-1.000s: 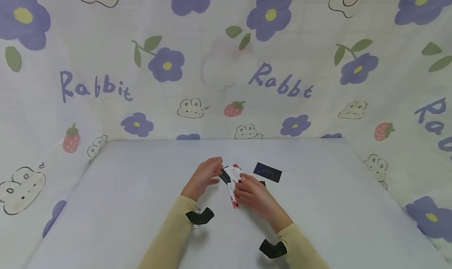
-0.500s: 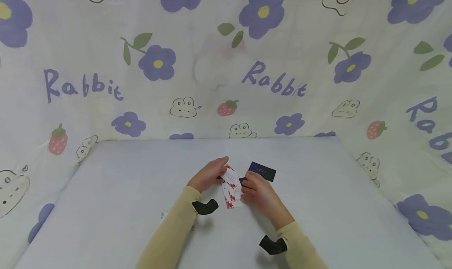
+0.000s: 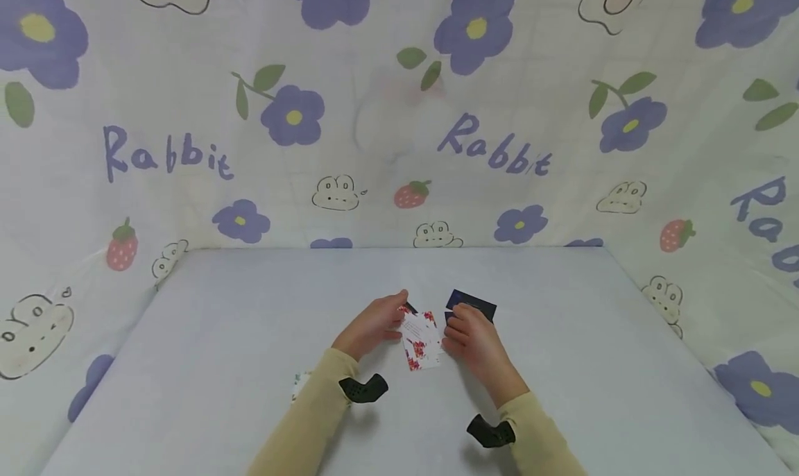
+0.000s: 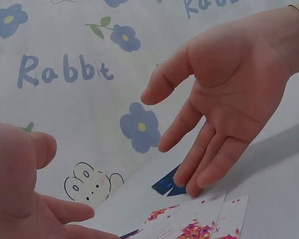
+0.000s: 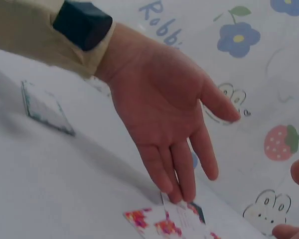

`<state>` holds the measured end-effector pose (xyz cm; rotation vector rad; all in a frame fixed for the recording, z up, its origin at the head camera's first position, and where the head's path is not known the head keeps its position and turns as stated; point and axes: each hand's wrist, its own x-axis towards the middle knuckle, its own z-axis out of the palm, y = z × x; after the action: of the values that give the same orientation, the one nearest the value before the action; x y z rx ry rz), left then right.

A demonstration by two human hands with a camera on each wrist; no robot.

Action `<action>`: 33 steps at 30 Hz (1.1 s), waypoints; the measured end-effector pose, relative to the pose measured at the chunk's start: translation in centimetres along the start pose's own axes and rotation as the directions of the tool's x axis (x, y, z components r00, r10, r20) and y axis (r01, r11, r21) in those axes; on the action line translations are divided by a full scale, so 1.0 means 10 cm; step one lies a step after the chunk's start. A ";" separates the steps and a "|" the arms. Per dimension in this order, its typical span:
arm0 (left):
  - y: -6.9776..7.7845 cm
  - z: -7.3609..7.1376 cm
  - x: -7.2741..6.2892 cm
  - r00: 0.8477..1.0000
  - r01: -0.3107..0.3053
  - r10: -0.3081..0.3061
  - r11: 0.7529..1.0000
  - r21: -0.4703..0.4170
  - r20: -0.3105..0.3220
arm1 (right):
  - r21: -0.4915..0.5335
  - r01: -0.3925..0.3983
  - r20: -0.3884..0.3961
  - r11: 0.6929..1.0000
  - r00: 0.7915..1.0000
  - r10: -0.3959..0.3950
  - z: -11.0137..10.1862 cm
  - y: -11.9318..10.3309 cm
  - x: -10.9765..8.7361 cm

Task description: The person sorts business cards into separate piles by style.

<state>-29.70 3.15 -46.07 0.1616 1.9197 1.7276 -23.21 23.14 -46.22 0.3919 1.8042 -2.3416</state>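
Several white cards printed with red flowers (image 3: 421, 341) lie overlapping between the two hands. My left hand (image 3: 373, 325) is at their left side; in the right wrist view the left hand (image 5: 162, 104) has loosely straight fingers, their tips at the cards' edge. A dark card corner (image 3: 410, 308) shows beside its fingertips. My right hand (image 3: 477, 344) is at the cards' right side. In the left wrist view the right hand (image 4: 234, 84) has extended fingers and nothing gripped. Dark blue cards (image 3: 465, 299) lie behind it, partly covered by it.
A small stack with a green-edged pattern (image 5: 47, 109) lies on the white table (image 3: 206, 365), partly hidden by the left forearm in the head view. A cloth with flowers and rabbits (image 3: 381, 136) hangs behind the table.
The flowered cards, spread apart and partly over dark ones earlier, now overlap more closely. Both hands have shifted slightly, and the right hand now covers part of the dark blue cards.
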 end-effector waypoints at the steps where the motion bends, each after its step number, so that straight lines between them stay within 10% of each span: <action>1: 0.01 0.01 0.00 1.000 -0.012 0.013 1.000 0.018 -0.025 | 0.006 -0.004 0.000 1.000 1.000 0.004 0.02 -0.01 -0.01; 7: 0.02 0.06 0.05 0.977 -0.008 0.061 0.967 0.255 -0.203 | 0.041 -0.039 0.008 0.998 0.999 0.039 0.14 -0.03 -0.13; 13: 0.01 0.12 0.08 0.979 0.054 0.039 0.898 0.437 -0.201 | 0.117 -0.082 -0.001 0.990 0.997 0.083 0.17 -0.03 -0.15; 24: 0.02 0.10 0.07 0.964 0.080 0.038 0.901 0.427 -0.262 | 0.309 -0.116 -0.017 0.944 0.992 0.127 0.17 0.02 -0.08; 33: -0.06 0.03 0.06 0.915 0.086 0.088 0.910 0.405 -0.393 | 0.150 -0.144 -0.081 0.978 0.984 0.157 0.12 0.07 0.01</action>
<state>-29.95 3.55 -46.84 -0.0488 2.5817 1.4037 -23.27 21.80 -46.64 0.6437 1.5848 -2.3895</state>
